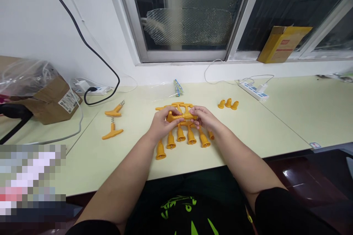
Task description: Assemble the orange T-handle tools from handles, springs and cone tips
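Observation:
Both hands hold a yellow plastic corkscrew (183,116) level above the table. My left hand (164,122) is closed on its T-shaped handle end, and my right hand (204,119) grips the bell-shaped end. The spiral between them is hidden. Below and behind the hands lie several more yellow corkscrews (192,136), bells toward me with metal tips showing in some; the hands partly cover them. To the left rest two T-handles with bare metal spirals, a nearer one (112,132) and a farther one (114,111). Three loose yellow bells (228,102) stand or lean at the right.
A clear plastic bag (162,91) with a coloured header lies by the wall. Power strips sit at the back right (253,90) and back left (102,90). At left are a cardboard box (52,99) and a hanging black cable (79,31). The table's front edge runs near my body.

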Tool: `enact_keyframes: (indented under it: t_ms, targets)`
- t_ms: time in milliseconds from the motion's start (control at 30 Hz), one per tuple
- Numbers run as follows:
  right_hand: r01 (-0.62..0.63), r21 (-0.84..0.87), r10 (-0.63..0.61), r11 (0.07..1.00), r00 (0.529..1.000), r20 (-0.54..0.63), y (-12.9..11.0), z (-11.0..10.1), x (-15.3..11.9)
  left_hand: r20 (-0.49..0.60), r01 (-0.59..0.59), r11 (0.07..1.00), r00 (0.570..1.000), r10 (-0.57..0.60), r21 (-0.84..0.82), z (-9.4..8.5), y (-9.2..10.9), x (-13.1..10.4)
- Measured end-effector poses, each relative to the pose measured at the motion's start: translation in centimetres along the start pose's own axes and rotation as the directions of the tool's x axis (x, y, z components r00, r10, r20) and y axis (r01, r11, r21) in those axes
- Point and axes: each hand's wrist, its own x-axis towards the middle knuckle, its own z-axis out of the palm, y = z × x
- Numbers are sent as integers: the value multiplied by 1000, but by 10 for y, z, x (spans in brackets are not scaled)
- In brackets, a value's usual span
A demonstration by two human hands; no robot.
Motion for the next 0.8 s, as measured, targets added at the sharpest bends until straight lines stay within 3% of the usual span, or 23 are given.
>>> enact_keyframes:
  t_ms: [67,133,233,367,467,567,633,733,800]
  targets:
    - [21,-5,-21,1000,1000,20,0,0,-1,2,43,996,999,-43,-72,-1,-2,2]
    - [147,-63,-145,987,989,28,-1,-2,-2,-12,128,974,991,-133,-188,-7,-7,7]
    - [329,-253,-349,910,937,-34,-3,-12,-2,-90,237,899,953,-288,-369,-28,-22,19]
    - [290,-509,-449,811,865,-223,-3,-32,1,-203,275,817,883,-423,-507,-67,-36,33]
    - [220,-571,-455,791,835,-308,-3,-45,4,-279,255,820,853,-440,-513,-92,-39,37]
    - [175,-572,-431,801,832,-350,-1,-54,8,-335,319,863,824,-457,-392,-113,-44,37]
    - [130,-595,-419,793,825,-379,0,-59,10,-389,495,855,766,-512,-153,-126,-51,35]
    - [15,-668,-403,744,808,-430,0,-66,10,-415,719,635,688,-595,282,-140,-62,31]
    - [-114,-709,-336,696,821,-462,-1,-71,8,-364,754,526,653,-664,394,-142,-66,29]
